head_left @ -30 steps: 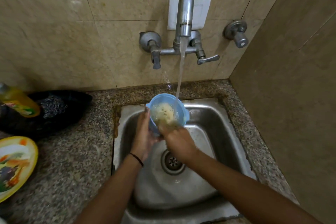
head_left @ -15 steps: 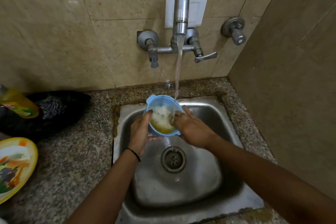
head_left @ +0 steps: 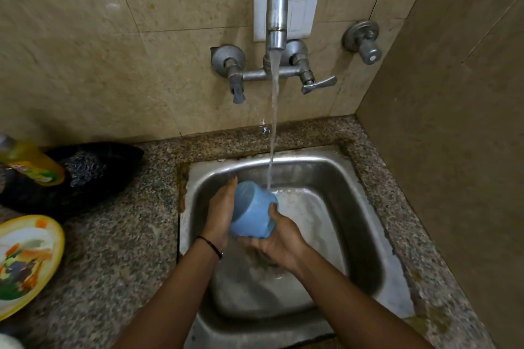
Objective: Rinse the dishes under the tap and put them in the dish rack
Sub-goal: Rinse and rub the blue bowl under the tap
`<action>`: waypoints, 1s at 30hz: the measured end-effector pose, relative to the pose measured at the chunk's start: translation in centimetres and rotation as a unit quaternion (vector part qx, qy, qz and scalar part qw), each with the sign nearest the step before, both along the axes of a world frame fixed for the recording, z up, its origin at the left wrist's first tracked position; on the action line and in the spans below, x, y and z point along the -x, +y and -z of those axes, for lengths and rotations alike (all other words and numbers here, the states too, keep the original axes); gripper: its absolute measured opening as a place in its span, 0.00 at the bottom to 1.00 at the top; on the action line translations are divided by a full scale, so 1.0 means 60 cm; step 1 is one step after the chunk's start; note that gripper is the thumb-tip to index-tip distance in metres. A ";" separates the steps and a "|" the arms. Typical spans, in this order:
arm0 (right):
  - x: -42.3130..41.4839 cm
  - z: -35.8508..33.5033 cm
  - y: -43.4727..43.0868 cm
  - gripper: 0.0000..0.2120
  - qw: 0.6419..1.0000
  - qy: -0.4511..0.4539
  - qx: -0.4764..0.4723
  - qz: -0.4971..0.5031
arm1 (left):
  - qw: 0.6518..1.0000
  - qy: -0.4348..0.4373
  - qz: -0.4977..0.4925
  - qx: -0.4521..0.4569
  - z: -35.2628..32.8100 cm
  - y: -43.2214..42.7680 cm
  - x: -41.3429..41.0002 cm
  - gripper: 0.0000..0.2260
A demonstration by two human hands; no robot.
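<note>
A small blue plastic bowl is held over the steel sink, tipped so its underside faces up and its mouth points left and down. Water from the tap runs onto its outer wall. My left hand lies against the bowl's rim side with the fingers stretched along it. My right hand cups the bowl from below, thumb curled over its edge. Murky water falls under the bowl toward the drain, which is hidden by my hands.
A yellow patterned plate lies on the granite counter at the left. Behind it sit a black tray with a steel scrubber and a yellow soap bottle. A tiled wall closes the right side. No dish rack shows.
The bowl was upright and filling with foamy water under the stream; both hands have tipped it over, emptying it, and brought it slightly lower and nearer in the sink.
</note>
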State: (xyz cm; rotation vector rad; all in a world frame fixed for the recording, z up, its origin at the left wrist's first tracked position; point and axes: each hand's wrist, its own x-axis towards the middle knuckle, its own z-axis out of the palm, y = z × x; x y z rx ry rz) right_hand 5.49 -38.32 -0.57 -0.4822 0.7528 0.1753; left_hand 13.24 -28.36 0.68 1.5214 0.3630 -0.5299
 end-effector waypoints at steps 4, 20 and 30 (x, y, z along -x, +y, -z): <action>-0.019 -0.024 0.018 0.17 0.977 0.041 0.152 -0.145 | 0.999 0.030 0.003 -0.020 0.032 0.017 0.016 0.16; -0.108 -0.152 -0.056 0.15 0.656 0.007 0.677 -0.333 | 0.967 0.096 0.020 0.235 -0.001 -0.023 -0.002 0.20; -0.084 -0.124 -0.002 0.15 0.574 -0.147 0.690 -0.416 | 0.965 0.110 -0.001 0.237 -0.018 -0.054 -0.005 0.30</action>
